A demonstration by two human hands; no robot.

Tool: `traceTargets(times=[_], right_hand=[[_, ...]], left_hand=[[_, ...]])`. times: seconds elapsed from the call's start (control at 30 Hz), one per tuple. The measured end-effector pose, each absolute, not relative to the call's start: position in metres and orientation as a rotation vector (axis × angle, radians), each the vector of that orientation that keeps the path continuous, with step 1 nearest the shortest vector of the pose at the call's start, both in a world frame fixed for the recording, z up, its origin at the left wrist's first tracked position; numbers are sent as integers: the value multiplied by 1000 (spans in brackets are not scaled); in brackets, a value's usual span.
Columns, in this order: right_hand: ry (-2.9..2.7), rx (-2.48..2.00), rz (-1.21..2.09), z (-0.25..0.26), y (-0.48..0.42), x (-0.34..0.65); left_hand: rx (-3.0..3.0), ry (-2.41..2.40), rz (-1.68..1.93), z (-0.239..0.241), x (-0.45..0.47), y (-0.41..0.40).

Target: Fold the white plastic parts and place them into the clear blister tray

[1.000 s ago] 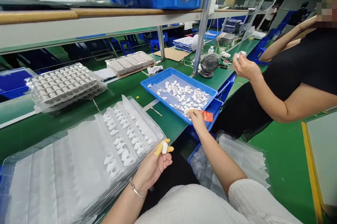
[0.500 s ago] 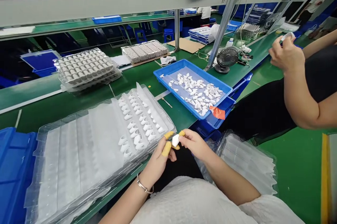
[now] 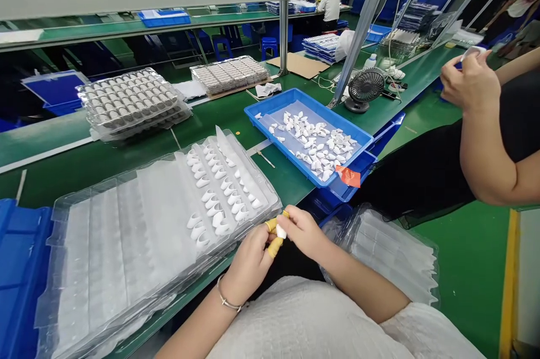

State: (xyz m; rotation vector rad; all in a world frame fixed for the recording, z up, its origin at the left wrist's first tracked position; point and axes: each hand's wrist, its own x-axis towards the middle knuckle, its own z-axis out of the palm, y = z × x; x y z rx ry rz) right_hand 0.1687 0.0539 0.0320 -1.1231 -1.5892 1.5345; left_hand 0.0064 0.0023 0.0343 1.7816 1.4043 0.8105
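Observation:
Between my two hands, in front of my lap, is a small white curved piece. My left hand, with yellow covers on its fingertips, pinches the piece from the left. From the other side, my right hand grips it with thumb and fingers, also with yellow on a fingertip. To the left lies a clear plastic tray lined with white sheet; several rows of similar white pieces rest in its right part. A blue bin beyond my hands holds many loose white pieces.
Stacked trays of round parts stand at the back left. A small black fan sits right of the bin beside a metal post. At the right is a co-worker's raised hand. More clear trays lie low at my right.
My hands have closed in around the white piece, which has turned and is more covered by fingers. The view has shifted slightly. The co-worker's hand appears a little farther right.

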Motion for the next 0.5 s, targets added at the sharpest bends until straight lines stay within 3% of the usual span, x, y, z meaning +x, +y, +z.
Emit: traceTargets(times=[0.3,0.5], right_hand=[[-1048,-1087,1828,21,70,176],[-1203,-1090,1802,26,68,185]], left_hand=[[1707,1397,702,37,8,2],[1668,1419,768,38,11,4]])
